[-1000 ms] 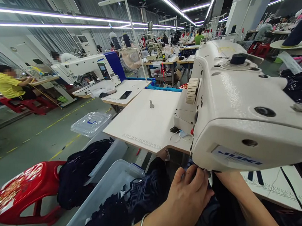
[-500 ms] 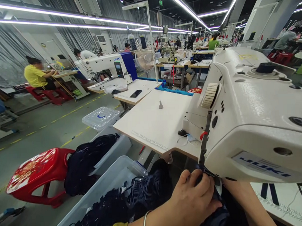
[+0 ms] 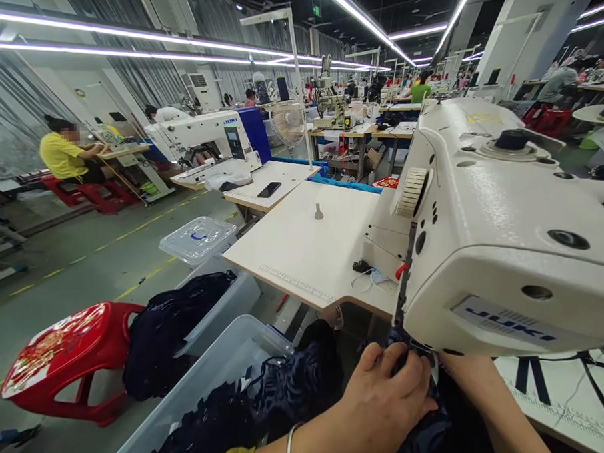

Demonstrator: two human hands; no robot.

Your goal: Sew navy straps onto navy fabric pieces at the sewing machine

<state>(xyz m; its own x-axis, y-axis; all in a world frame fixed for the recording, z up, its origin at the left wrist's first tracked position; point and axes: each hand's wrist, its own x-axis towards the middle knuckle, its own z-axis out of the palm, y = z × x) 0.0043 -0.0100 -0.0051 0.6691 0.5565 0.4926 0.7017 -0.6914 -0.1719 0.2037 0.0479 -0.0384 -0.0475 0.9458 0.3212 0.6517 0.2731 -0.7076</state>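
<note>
My left hand point(image 3: 389, 389), with a bangle at its wrist, has its fingers curled onto dark navy fabric point(image 3: 426, 438) just under the head of a white sewing machine point(image 3: 514, 270). Its fingertips are close to the needle area, which the hand and machine head hide. My right forearm point(image 3: 494, 398) reaches in beneath the machine head; the fingers of that hand are out of sight. A small pale, shiny piece point(image 3: 435, 367) shows beside the left fingers, too little to name. More navy garments point(image 3: 289, 387) spill from the fabric's side into a plastic tub point(image 3: 231, 340).
A white table point(image 3: 303, 246) carries a grey peg point(image 3: 318, 212). A second tub point(image 3: 245, 292), a lidded clear box point(image 3: 197, 241) and a red stool point(image 3: 73, 383) stand left. Dark strips point(image 3: 533, 380) lie right. A phone point(image 3: 269, 189) rests farther off. A seated person point(image 3: 66, 150) works beyond.
The view has shifted slightly, so the machine head sits a little farther left. My left hand stays at the fabric with its fingers curled, almost unmoved.
</note>
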